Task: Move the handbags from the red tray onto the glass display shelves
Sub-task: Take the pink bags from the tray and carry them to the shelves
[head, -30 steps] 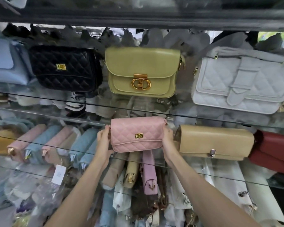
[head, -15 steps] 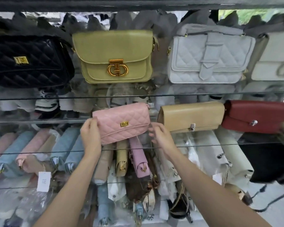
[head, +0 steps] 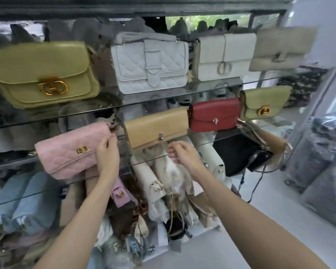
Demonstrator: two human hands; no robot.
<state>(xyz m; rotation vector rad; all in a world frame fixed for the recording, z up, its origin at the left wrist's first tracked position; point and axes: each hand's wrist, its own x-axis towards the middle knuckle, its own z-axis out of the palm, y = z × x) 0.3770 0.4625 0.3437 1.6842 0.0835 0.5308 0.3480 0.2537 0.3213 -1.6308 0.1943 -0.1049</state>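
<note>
The pink quilted handbag (head: 70, 150) sits tilted on the middle glass shelf (head: 221, 139), just left of the tan handbag (head: 156, 127), with a red handbag (head: 214, 115) further right. The left hand (head: 107, 152) grips the pink bag's right end, fingers curled over its top corner. The right hand (head: 180, 152) hovers below the tan bag, fingers loosely bent, holding nothing.
</note>
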